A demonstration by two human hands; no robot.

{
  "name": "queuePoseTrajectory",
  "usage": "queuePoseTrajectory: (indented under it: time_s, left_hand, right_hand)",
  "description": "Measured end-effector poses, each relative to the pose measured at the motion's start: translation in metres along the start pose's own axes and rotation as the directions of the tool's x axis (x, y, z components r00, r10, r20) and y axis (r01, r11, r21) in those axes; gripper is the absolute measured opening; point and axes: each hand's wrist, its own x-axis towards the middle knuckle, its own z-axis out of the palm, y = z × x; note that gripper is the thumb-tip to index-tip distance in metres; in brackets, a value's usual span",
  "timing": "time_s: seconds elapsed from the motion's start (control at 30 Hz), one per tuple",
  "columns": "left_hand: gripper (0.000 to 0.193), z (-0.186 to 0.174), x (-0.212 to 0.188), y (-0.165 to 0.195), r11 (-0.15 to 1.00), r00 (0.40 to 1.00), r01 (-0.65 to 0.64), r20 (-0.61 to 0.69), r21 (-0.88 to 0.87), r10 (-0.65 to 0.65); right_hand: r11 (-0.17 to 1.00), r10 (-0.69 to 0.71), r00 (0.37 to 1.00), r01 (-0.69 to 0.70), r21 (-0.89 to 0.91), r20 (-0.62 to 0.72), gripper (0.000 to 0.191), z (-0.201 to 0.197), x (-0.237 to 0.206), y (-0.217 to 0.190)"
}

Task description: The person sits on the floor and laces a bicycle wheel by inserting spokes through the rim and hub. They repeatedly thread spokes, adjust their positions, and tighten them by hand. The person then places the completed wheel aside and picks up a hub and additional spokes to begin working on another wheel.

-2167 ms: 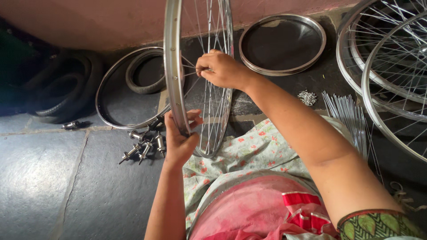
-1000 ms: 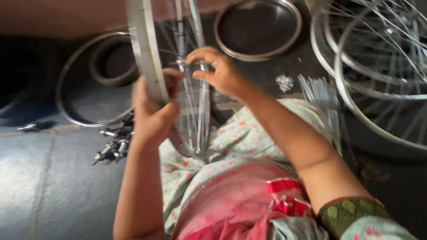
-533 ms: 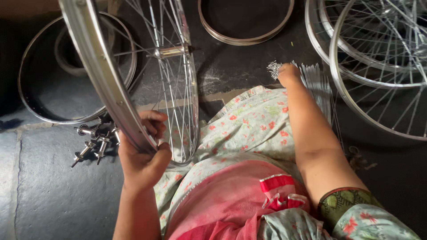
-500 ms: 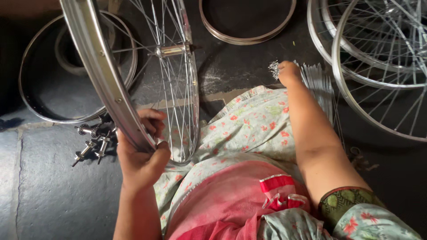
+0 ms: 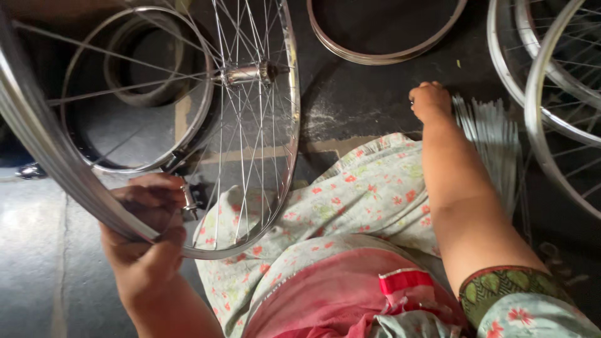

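A spoked bicycle wheel [image 5: 285, 125] with a metal hub [image 5: 247, 73] rests tilted against my lap. My left hand [image 5: 147, 241] is closed around its silver rim at the lower left. My right hand [image 5: 431, 100] is stretched out to the floor on the right, fingers curled beside a bundle of loose steel spokes [image 5: 491, 134]; whether it holds any is hidden.
A bare rim [image 5: 388, 56] lies on the dark floor ahead. Another rim with a rubber ring inside [image 5: 134, 81] lies behind the wheel at left. Built wheels [image 5: 551, 106] lie at the right. Small metal parts [image 5: 28, 170] sit at far left.
My right hand left the hub and spokes and reached right to the loose spokes on the floor. The wheel tipped and swung left, closer to the camera, with my left hand sliding along the rim.
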Motion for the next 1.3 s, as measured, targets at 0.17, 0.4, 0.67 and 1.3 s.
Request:
queuePoseTrajectory:
  time_s: [0.17, 0.4, 0.67, 1.3]
  left_hand:
    - [0.047, -0.032, 0.015, -0.005, 0.993, 1.0, -0.016, 0.025, -0.115, 0.019]
    - [0.058, -0.042, 0.016, -0.015, 0.979, 0.997, -0.025, 0.067, -0.203, 0.039]
    - [0.059, -0.024, 0.014, -0.017, 0.992, 0.998, -0.009, 0.063, -0.128, 0.017]
    - [0.04, 0.129, 0.015, -0.077, 0.994, 0.997, 0.072, -0.027, 0.083, -0.07]
  right_hand:
    - [0.999, 0.011, 0.999, -0.009, -0.043, 0.04, 0.018, 0.014, 0.008, 0.003]
    - [0.99, 0.041, 0.996, -0.03, -0.136, 0.078, 0.019, 0.025, 0.018, -0.003]
    - [0.99, 0.069, 0.993, -0.056, 0.127, -0.099, 0.02, 0.014, 0.018, -0.016]
    - [-0.057, -0.585, 0.692, 0.486, 0.872, -0.424, 0.016, -0.173, -0.252, -0.176]
